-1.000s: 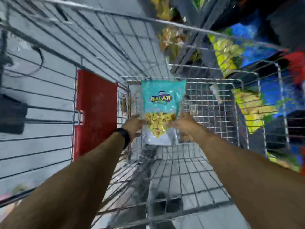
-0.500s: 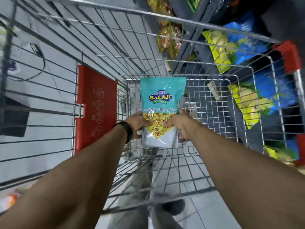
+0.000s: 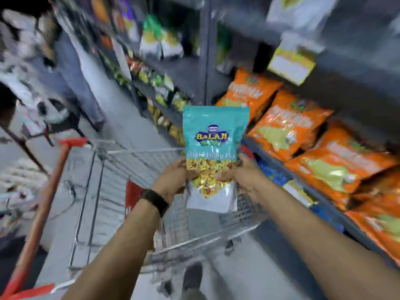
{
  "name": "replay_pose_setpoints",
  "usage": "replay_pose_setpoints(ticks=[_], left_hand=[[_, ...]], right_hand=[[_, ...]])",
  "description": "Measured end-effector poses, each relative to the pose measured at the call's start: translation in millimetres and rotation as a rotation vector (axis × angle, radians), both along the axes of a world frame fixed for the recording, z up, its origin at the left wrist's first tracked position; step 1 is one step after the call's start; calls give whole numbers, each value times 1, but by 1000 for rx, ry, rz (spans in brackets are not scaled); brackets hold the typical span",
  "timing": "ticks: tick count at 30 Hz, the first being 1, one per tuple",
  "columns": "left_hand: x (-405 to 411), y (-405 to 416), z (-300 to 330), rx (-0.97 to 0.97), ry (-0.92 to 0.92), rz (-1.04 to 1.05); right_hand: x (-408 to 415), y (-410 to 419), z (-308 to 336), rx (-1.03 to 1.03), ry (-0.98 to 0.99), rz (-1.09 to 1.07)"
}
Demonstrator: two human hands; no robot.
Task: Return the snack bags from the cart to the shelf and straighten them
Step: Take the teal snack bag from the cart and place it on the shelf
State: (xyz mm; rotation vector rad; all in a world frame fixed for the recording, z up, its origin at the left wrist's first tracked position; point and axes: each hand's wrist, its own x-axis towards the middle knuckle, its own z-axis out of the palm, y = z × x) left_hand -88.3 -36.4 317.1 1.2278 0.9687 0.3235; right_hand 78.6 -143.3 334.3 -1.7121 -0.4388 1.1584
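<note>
A single wide-angle view is given, taken from the head and aimed forward and steeply down. The forearms are seen entering from the bottom edge, close to the lens. The cart (image 3: 104, 191) is framed at lower left and centre, the shelf (image 3: 303, 185) along the right side. Straight lines are bent and the edges blurred.

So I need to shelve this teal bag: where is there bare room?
Crowded: the orange bags overlap along the near shelf. The cart bottom looks bare. A dark gap shows behind the orange bags, under the upper shelf. Both hands grip the teal bag.
</note>
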Motion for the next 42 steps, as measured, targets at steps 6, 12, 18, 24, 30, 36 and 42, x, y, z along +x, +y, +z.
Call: replay_pose_setpoints(ticks=[6, 12, 18, 24, 30, 36, 42], left_hand=[[72, -24, 160, 180, -338, -154], [189, -29, 275, 438, -555, -333], [313, -24, 303, 543, -682, -465], [371, -23, 273, 505, -670, -553], [360, -11, 257, 533, -692, -545], [326, 54, 262, 1099, -480, 209], [333, 137, 256, 846, -298, -198]], right_hand=[[62, -60, 160, 282, -176, -141], [146, -91, 270, 424, -528, -376], [210, -101, 306, 409, -721, -619], [238, -101, 278, 319, -751, -757], [215, -85, 256, 185, -1107, -965], [194, -40, 241, -67, -1414, -988], [202, -21, 228, -160, -1296, -1011]])
